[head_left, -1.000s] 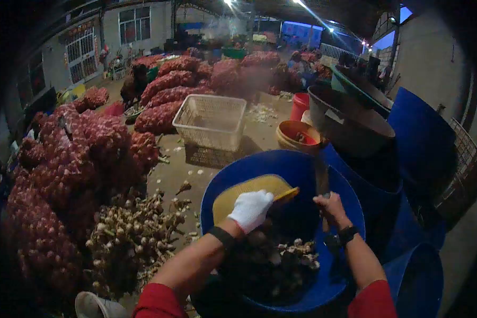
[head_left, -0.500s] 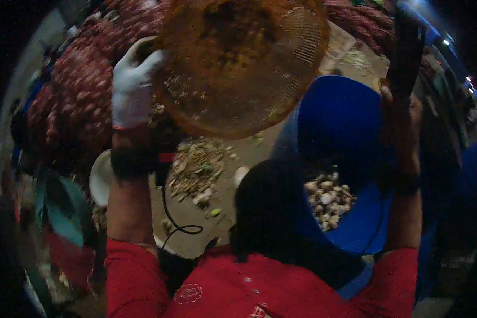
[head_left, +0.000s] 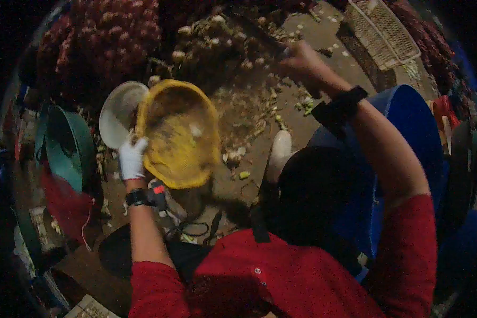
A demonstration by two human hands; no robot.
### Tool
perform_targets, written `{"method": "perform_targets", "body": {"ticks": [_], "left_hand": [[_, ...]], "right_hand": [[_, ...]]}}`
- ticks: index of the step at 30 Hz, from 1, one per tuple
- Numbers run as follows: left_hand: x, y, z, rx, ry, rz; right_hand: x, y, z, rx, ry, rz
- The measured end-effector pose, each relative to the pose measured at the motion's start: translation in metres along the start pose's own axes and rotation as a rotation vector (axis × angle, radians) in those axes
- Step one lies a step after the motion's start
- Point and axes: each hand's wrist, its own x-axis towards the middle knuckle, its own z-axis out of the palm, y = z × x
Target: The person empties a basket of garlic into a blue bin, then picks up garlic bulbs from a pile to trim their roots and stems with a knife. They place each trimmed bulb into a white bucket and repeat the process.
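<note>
My left hand (head_left: 132, 157), in a white glove, grips the near-left rim of a round yellow basket (head_left: 215, 124). The basket is tilted so its inside faces me, and one small pale piece lies in it. Further forward and to the right, my right hand (head_left: 305, 64) is bare and closed around a long dark flat object (head_left: 257, 33), too blurred to tell its kind. That object reaches over a heap of garlic bulbs (head_left: 214, 41) on the floor. A white bowl (head_left: 111, 119) stands just left of the basket, partly behind it.
A blue barrel (head_left: 416, 106) stands at my right, its inside mostly hidden by my arm. Red mesh sacks (head_left: 111, 40) are piled at the back left. A teal tub (head_left: 79, 143) is on the left, and a pale plastic crate (head_left: 384, 32) at the back right. Scraps litter the floor.
My left hand has lowered the basket from high in front to the lower left. My right hand has swung from beside the blue barrel forward and left, over the garlic, with the dark object.
</note>
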Motion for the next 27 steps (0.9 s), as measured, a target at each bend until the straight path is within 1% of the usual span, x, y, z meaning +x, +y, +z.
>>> {"method": "perform_targets", "body": {"ticks": [1,3,5,7,8,9,10,11,13,14,15,17,18,20,21,22,23,24,25,26,27], "left_hand": [[-0.002,0.003,-0.019,0.021,0.051,0.023],[-0.004,0.026,-0.054,0.188,0.041,0.037],[-0.020,0.049,-0.086,0.106,0.098,0.060],[-0.040,0.075,-0.113,0.108,0.218,0.009],[-0.046,0.072,-0.134,0.057,0.289,-0.066],[-0.057,0.065,-0.155,0.013,0.363,-0.140],[-0.070,0.055,-0.182,0.003,0.421,-0.133],[-0.087,0.046,-0.204,-0.007,0.484,-0.118],[-0.119,0.038,-0.220,0.059,0.615,-0.107],[-0.136,0.020,-0.263,0.716,0.470,0.157],[-0.159,0.000,-0.295,1.348,0.247,0.435],[-0.183,-0.020,-0.290,1.041,0.385,0.146],[-0.185,-0.022,-0.275,0.866,0.461,0.076],[-0.184,-0.021,-0.251,0.629,0.515,0.018],[-0.172,-0.020,-0.249,0.546,0.510,-0.012],[-0.172,-0.011,-0.245,0.474,0.502,-0.019],[-0.168,-0.009,-0.241,0.378,0.493,-0.026],[-0.163,-0.005,-0.237,0.281,0.483,-0.030],[-0.155,-0.003,-0.231,0.181,0.465,-0.046],[-0.149,-0.002,-0.225,0.085,0.438,-0.069],[-0.141,-0.001,-0.216,-0.019,0.424,-0.094]], "right_hand": [[0.004,0.012,0.028,0.048,-0.115,0.066],[0.006,0.049,0.091,-0.431,-0.283,-0.038],[-0.016,0.076,0.156,-0.379,-0.472,-0.038],[-0.025,0.084,0.212,-0.417,-0.735,0.100],[-0.030,0.091,0.240,-0.409,-0.755,0.093],[-0.040,0.101,0.269,-0.306,-0.701,0.125],[-0.041,0.112,0.296,-0.209,-0.641,0.150],[-0.042,0.130,0.324,-0.203,-0.651,0.128],[-0.071,0.166,0.363,-0.389,-0.687,0.052],[-0.083,0.161,0.365,-0.567,-0.562,-0.116],[-0.087,0.158,0.363,-0.569,-0.602,-0.107],[-0.092,0.155,0.354,-0.444,-0.552,0.011],[-0.103,0.165,0.355,-0.462,-0.577,0.033],[-0.113,0.179,0.356,-0.407,-0.820,0.160],[-0.120,0.173,0.342,-0.409,-0.853,0.191],[-0.144,0.170,0.334,-0.195,-0.834,0.258],[-0.158,0.145,0.327,0.015,-0.796,0.323],[-0.164,0.120,0.313,-0.172,-0.949,0.435],[-0.158,0.078,0.295,-0.357,-1.100,0.548],[-0.184,0.101,0.304,-0.356,-1.100,0.546],[-0.222,0.149,0.319,-0.177,-0.964,0.566]]}}
